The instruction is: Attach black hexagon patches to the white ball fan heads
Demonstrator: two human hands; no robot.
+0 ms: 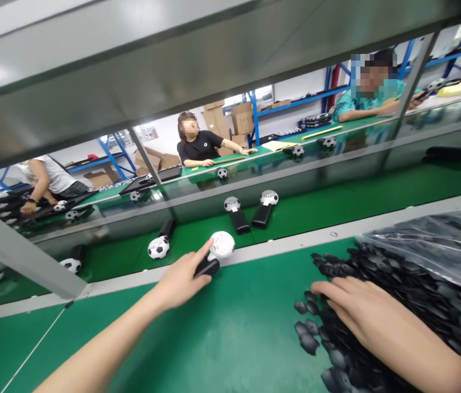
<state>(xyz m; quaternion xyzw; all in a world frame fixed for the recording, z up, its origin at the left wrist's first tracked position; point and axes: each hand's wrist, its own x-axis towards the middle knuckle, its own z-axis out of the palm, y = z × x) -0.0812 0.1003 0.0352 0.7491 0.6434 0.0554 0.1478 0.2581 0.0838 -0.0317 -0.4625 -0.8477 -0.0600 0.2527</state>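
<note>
My left hand (185,278) is closed around the black handle of a small handheld fan (222,245) at the belt's near rail. The fan's round white head has slots, and its visible side carries no black patches. The index finger touches the head. At the right, my right hand (361,305) rests over a heap of small black plastic pieces (426,305), fingers stretched out and pointing left. Its fingertips touch the heap's left edge; whether a piece lies under them is hidden. Several loose black pieces (307,335) lie beside the heap on the green table (230,338).
Fans with football-patterned heads, such as one fan (159,247), lie along a green conveyor belt (304,210) beyond the rail. A clear plastic bag (443,245) borders the heap. A metal shelf (214,49) hangs overhead on posts. Three people sit across the belt.
</note>
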